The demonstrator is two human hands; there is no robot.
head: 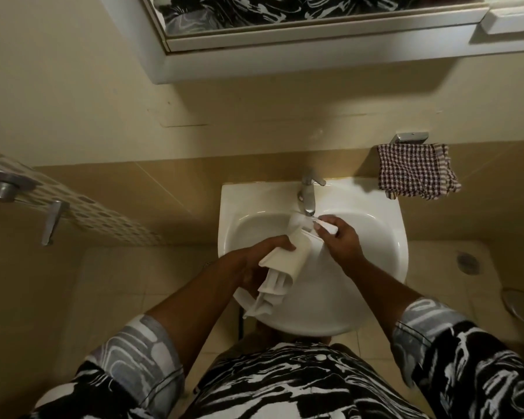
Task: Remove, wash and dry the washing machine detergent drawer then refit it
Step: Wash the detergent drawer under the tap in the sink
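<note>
The white detergent drawer [288,255] is held tilted over the white sink [384,267], its far end under the tap [307,195]. My left hand [254,258] grips the drawer's near front panel from the left, and a white cloth [266,294] hangs below that hand. My right hand [339,234] pinches the drawer's far right edge just below the spout. Whether water is running is unclear.
A checked towel [415,170] hangs on a wall holder right of the sink. A mirrored cabinet [315,40] juts out above. A door with a metal handle [52,222] stands at the left. The tiled floor has a drain [468,263] at the right.
</note>
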